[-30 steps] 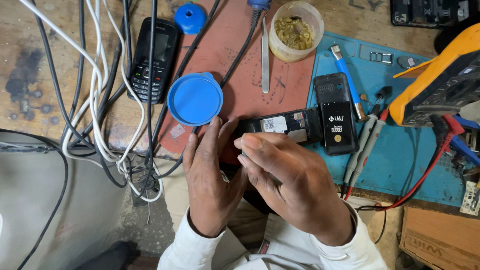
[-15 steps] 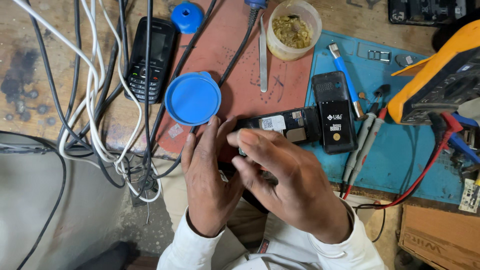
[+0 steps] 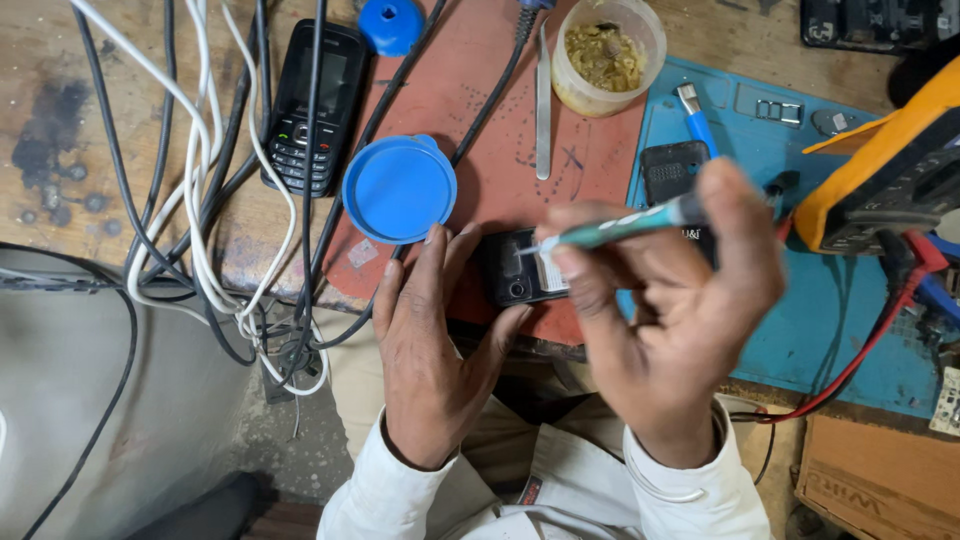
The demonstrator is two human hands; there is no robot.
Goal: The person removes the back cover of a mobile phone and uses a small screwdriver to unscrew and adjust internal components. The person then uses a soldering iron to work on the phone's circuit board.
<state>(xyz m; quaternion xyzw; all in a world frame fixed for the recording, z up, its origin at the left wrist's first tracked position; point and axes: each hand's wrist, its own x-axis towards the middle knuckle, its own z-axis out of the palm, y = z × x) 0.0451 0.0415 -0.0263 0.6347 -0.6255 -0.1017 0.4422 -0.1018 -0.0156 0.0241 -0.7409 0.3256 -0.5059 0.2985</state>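
Observation:
My left hand (image 3: 430,350) lies on the front edge of the bench and holds down the left end of a small black opened phone (image 3: 512,268) that rests on a red mat (image 3: 470,110). My right hand (image 3: 670,310) is raised over the phone and grips a green-handled screwdriver (image 3: 620,228), whose tip points left at the phone's open back. A black battery cover (image 3: 672,168) shows just behind my right hand, partly hidden by it.
A blue round lid (image 3: 398,190) lies left of the phone. A black keypad phone (image 3: 312,105), a bundle of white and black cables (image 3: 215,200), tweezers (image 3: 543,100), a plastic cup of scraps (image 3: 605,55), a blue mat (image 3: 850,310) and a yellow multimeter (image 3: 890,170) with red leads surround the spot.
My right hand has lifted off the phone and now holds the green-handled screwdriver over it. My left hand stays on the phone's left end.

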